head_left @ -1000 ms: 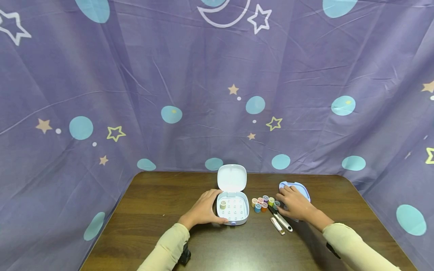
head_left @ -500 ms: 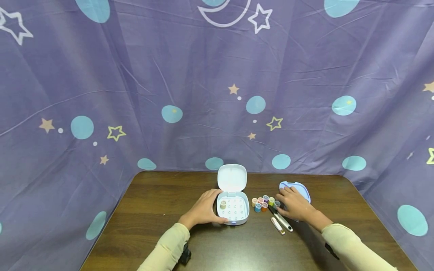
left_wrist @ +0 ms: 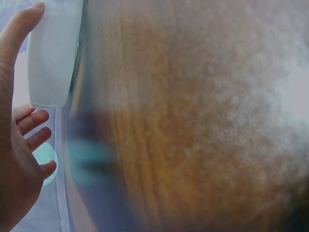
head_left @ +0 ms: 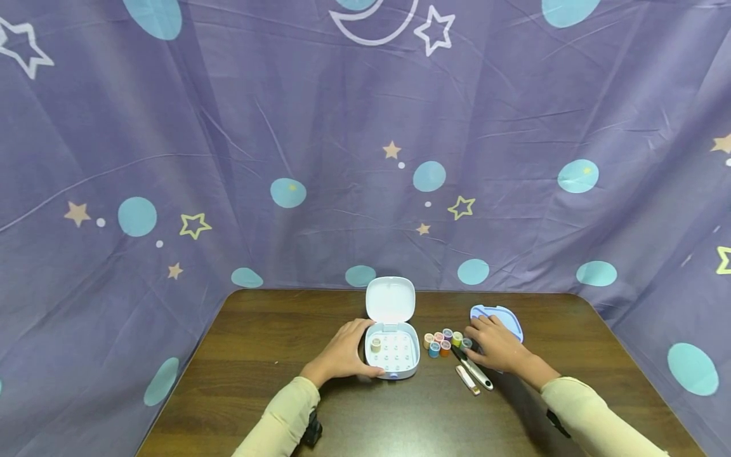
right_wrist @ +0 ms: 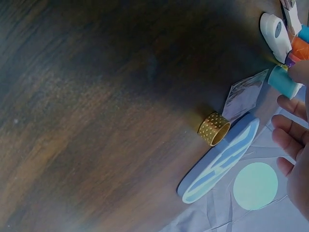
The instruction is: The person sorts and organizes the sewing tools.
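Note:
My left hand (head_left: 342,352) grips the left side of a pale sewing box (head_left: 405,376), thumb at its front edge and fingers toward the back corner. The box's white lid (head_left: 391,299) stands raised. Inside, a beige thread spool (head_left: 375,345) sits among rows of small pegs. On the right, my right hand (head_left: 497,344) pinches a teal thread spool (right_wrist: 283,82) between thumb and index finger, the other fingers loosely bent. Beside it are several more spools, including an orange spool (head_left: 445,349), a blue spool (head_left: 434,350) and a yellow-green spool (head_left: 457,339).
A white-handled tool with a black end (head_left: 478,373) and a small white strip-like item (head_left: 467,381) lie before the spools. Behind my right hand is a blue tray (head_left: 510,318). The right wrist view shows a gold thimble (right_wrist: 214,129) and a flat card (right_wrist: 245,95) near it.

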`<state>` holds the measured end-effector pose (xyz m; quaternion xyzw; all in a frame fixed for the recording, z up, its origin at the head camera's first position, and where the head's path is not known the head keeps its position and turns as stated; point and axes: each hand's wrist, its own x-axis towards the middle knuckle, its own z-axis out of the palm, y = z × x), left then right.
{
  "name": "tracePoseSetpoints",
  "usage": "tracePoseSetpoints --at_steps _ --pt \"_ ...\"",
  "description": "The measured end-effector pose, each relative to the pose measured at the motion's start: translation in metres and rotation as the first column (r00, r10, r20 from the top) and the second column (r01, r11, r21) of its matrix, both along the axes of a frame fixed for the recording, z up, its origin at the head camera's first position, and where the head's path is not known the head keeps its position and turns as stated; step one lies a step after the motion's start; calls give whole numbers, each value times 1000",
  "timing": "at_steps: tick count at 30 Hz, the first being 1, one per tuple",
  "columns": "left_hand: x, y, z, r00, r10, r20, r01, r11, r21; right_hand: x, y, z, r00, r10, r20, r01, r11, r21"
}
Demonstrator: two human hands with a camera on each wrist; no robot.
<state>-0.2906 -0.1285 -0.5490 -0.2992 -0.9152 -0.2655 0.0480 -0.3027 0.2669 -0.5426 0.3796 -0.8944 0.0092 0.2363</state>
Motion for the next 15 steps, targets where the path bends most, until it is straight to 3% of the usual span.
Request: tracePoseSetpoints --at_steps 15 --pt "0 0 -1 1000 -1 8 1 1000 19 2 -1 -1 1000 -12 11 13 999 -33"
